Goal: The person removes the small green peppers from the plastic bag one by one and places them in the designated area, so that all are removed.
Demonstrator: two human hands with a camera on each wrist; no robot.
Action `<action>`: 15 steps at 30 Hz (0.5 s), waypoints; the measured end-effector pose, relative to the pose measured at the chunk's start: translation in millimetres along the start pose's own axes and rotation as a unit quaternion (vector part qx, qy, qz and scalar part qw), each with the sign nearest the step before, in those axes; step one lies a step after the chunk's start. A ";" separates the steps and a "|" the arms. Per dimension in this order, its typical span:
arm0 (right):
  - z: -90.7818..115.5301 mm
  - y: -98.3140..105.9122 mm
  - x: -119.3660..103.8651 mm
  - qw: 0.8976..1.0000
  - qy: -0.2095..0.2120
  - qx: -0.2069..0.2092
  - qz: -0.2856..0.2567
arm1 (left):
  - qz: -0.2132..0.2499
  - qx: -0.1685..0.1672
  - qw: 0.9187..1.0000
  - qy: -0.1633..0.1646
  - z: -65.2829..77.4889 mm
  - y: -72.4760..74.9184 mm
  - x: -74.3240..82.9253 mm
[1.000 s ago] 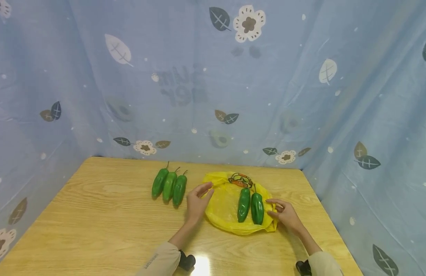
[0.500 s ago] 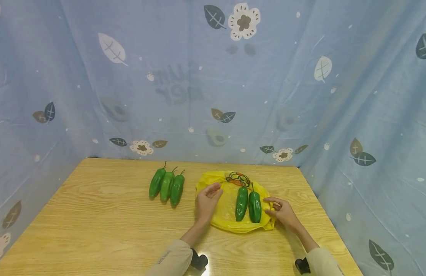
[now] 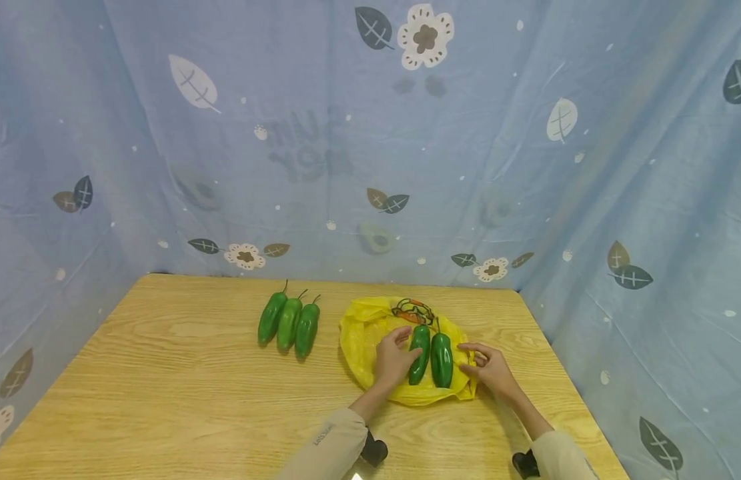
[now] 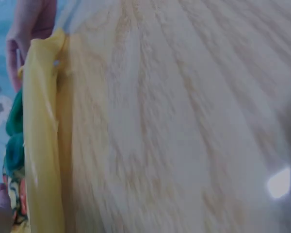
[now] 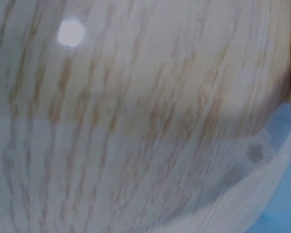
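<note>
A yellow plastic bag (image 3: 364, 363) lies spread on the table with its rim raised. Two glossy green chili peppers lie side by side on it: the left pepper (image 3: 419, 363) and the right pepper (image 3: 442, 363). My left hand (image 3: 393, 360) is over the bag, fingers loosely bent and apart, its thumb at the left pepper's side; contact is hard to tell. My right hand (image 3: 495, 370) holds the bag's right rim, index finger and thumb spread toward the right pepper. In the left wrist view, the right hand (image 4: 31, 29) is at the bag's far end.
Three more green peppers (image 3: 289, 323) lie in a row on the wooden table (image 3: 184, 373), left of the bag. A black and orange printed pattern (image 3: 413, 311) shows at the bag's back rim. Blue patterned curtain (image 3: 322, 167) encloses the table behind and at both sides.
My left hand has moved right, from the bag's left rim to beside the left pepper. The right hand stays at the bag's right rim. The head view has shifted slightly.
</note>
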State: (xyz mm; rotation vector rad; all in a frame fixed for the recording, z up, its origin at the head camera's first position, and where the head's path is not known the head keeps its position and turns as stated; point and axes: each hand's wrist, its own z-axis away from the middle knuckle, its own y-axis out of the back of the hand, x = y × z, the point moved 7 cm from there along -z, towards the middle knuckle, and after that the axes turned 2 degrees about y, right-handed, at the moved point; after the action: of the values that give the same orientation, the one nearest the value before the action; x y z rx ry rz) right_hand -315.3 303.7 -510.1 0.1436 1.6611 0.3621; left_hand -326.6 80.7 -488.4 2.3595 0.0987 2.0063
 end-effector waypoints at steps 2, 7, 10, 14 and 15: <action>0.3 -1.1 0.1 1.000 0.000 0.000 0.000 | -0.011 0.001 1.000 -0.001 1.0 -4.4 -0.7; 0.1 -2.4 0.7 1.000 -0.001 -0.002 0.007 | -0.037 0.013 0.999 0.014 1.5 -7.7 -2.2; 0.4 -0.6 0.2 1.000 0.003 -0.003 0.016 | -0.038 0.008 0.999 0.022 -0.7 -10.0 -4.7; 1.4 1.6 -0.9 1.000 0.007 -0.004 0.026 | -0.034 -0.018 0.998 0.041 -0.7 -15.7 -8.2; 1.7 1.7 -1.3 1.000 0.007 -0.005 0.027 | -0.039 -0.025 0.998 0.044 0.2 -16.9 -8.5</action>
State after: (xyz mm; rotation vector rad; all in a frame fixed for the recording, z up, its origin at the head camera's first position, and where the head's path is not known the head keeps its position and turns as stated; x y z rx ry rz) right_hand -313.7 305.1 -508.5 0.1793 1.6722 0.4129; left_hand -328.2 96.9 -498.1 2.2028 0.1403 2.0518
